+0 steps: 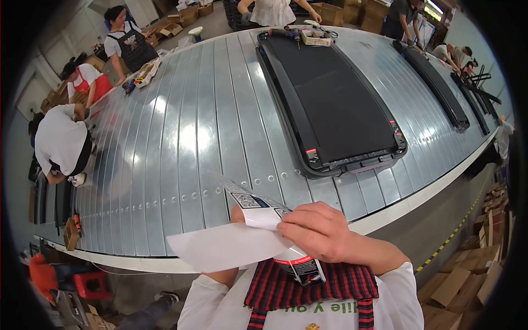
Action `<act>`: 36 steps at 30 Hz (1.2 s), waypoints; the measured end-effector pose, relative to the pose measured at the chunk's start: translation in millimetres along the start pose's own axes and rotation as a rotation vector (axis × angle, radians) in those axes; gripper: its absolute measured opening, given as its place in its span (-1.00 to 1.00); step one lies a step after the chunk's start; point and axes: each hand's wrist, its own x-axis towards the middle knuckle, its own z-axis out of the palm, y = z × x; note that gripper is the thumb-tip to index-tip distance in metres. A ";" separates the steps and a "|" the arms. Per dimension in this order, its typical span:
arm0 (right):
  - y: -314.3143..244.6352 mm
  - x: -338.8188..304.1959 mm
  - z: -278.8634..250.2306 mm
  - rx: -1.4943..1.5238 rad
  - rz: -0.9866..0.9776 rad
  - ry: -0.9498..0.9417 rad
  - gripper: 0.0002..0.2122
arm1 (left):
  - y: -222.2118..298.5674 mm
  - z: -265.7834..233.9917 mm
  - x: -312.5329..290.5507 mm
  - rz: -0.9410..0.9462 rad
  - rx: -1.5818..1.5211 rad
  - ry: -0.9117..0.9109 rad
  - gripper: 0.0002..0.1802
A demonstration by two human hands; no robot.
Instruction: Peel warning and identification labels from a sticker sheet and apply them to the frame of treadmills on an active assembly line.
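Note:
My right hand (324,234) is closed, with thumb and fingers pinching the edge of a strip of printed stickers (263,213) in front of my chest. Pale backing paper (220,246) curls away to the left from the strip. Its lower part, a sticker section (302,269) with red and black print, bends down against my striped apron (352,291). Behind the strip my left hand (237,214) grips it; one fingertip shows and the other fingers are hidden. Beyond my hands a black walking pad (341,93) lies flat on the slatted metal conveyor (181,165).
More long black frames (434,82) lie on the conveyor to the right. A drill (297,37) and a parts box (317,38) sit at the walking pad's far end. Co-workers (63,135) stand along the left and far sides. Cardboard (462,275) is stacked at the lower right.

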 end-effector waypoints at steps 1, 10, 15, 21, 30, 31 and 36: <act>-0.4 1.4 2.1 0.009 0.003 0.001 -0.73 | 0.8 -2.2 -2.8 -0.026 -0.039 -0.001 -0.85; -0.1 21.8 3.6 0.477 0.374 -0.148 -0.67 | 14.3 -8.4 -12.7 0.271 0.456 -0.004 -0.91; 1.7 11.6 21.9 0.362 0.294 -0.121 -0.65 | 14.2 -1.4 -12.4 0.145 -0.185 0.108 -0.68; 6.1 5.6 32.6 0.268 0.159 -0.046 -0.71 | 22.4 7.2 -17.2 0.045 -0.121 0.329 -0.68; 20.0 3.4 13.9 0.635 0.340 -0.217 -0.79 | 37.5 11.0 -16.9 -0.126 -0.003 0.029 -0.63; 19.7 0.4 11.0 0.688 0.372 -0.263 -0.80 | 36.2 12.4 -17.5 -0.208 -0.012 -0.012 -0.58; 27.1 -13.6 -5.2 0.836 0.543 -0.429 -0.83 | 35.7 27.0 -12.0 -0.356 -0.018 -0.071 -0.65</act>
